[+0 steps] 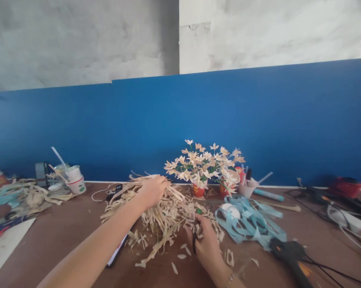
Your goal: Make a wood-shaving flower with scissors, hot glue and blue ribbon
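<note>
My left hand (154,190) is closed over the far part of a heap of dried, pale husk strips (165,218). A few light strips (176,194) stick out from its fingers to the right. Closer to me, my right hand (207,242) is wrapped around a pair of scissors (194,243) with dark handles; their blades are blurred against the heap. Small cut petal shapes (182,256) lie on the brown table below. Behind the heap, cream artificial flowers (198,160) stand in red cups (198,190).
Light blue ribbon (255,224) lies tangled right of my right hand, near a black glue gun (290,254). Cables (318,204) run along the right side. A white cup (76,185) stands at left. A phone (118,250) is partly under my left forearm.
</note>
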Tool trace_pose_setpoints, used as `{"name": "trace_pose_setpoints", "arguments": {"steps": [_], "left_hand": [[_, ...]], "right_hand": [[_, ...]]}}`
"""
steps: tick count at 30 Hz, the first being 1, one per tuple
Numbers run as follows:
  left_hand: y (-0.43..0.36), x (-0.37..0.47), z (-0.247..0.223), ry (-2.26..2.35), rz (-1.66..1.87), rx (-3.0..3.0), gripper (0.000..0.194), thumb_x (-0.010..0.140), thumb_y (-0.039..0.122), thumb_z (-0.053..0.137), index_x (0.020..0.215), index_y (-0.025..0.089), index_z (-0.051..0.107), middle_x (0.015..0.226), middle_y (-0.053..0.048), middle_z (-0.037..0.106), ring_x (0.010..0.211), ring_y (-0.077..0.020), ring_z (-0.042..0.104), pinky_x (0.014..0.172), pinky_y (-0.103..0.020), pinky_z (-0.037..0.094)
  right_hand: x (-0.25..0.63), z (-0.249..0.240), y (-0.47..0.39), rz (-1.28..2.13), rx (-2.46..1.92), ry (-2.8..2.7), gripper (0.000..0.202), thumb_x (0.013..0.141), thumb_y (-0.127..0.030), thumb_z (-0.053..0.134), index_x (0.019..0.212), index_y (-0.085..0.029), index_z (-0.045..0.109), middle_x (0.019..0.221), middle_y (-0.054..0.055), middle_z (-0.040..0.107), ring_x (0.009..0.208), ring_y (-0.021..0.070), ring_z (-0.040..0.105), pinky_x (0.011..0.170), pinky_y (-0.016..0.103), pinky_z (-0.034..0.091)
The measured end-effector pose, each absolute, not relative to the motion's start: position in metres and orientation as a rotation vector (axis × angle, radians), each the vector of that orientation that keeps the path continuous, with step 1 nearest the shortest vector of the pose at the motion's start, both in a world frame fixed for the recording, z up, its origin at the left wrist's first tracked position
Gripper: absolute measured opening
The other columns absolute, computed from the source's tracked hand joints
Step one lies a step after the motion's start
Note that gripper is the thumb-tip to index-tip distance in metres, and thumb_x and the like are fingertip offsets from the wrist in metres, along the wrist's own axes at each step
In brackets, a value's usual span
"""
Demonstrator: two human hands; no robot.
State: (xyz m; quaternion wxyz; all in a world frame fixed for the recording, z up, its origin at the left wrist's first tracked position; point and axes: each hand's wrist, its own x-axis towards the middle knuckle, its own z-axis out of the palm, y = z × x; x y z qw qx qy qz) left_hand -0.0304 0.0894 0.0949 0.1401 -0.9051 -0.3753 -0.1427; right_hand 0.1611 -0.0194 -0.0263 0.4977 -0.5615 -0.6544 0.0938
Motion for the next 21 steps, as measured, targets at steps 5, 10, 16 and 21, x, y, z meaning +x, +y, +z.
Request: {"name": "trace_pose_setpoints", "arguments": {"steps": [5, 10, 16, 21], "left_hand": [[0.069, -0.016, 0.086, -0.95, -0.137, -2.623, 0.031, 0.076, 0.005, 0.041, 0.102, 0.014, 0.057, 0.093, -0.011, 0.059, 0.087, -0.0206, 0.054, 0.068, -0.029, 0.046], [0.052, -0.001, 0.079, -0.823, -0.014, -2.69, 0.023, 0.071, 0.003, 0.046, 0.089, 0.013, 0.058, 0.092, -0.01, 0.06, 0.088, -0.0214, 0.055, 0.067, -0.029, 0.046], [0.067, -0.005, 0.069, -0.869, -0.069, -2.748, 0.025, 0.073, 0.006, 0.047, 0.092, 0.015, 0.059, 0.093, -0.01, 0.061, 0.09, -0.0224, 0.055, 0.07, -0.03, 0.045], [0.107, -0.035, 0.065, -1.355, -0.154, -2.692, 0.029, 0.073, 0.002, 0.043, 0.09, 0.014, 0.063, 0.092, -0.014, 0.063, 0.09, -0.024, 0.057, 0.079, -0.035, 0.041]], "right_hand": [[0.162, -0.029, -0.016, 0.14, -1.335, -1.478, 0.032, 0.075, -0.027, 0.056, 0.105, -0.018, 0.048, 0.095, 0.009, 0.056, 0.081, 0.0216, 0.053, 0.071, 0.034, 0.044], [0.163, -0.033, -0.014, 0.178, -1.322, -1.476, 0.028, 0.074, -0.021, 0.054, 0.101, -0.018, 0.052, 0.093, 0.008, 0.058, 0.083, 0.0219, 0.053, 0.071, 0.033, 0.043], [0.162, -0.028, -0.016, 0.402, -1.334, -1.363, 0.02, 0.073, -0.02, 0.051, 0.092, -0.017, 0.058, 0.076, 0.004, 0.062, 0.065, 0.0173, 0.054, 0.061, 0.026, 0.043], [0.162, -0.024, -0.011, 0.527, -1.247, -1.193, 0.021, 0.066, -0.021, 0.058, 0.086, -0.016, 0.058, 0.072, 0.002, 0.06, 0.063, 0.0162, 0.054, 0.059, 0.025, 0.043]]}}
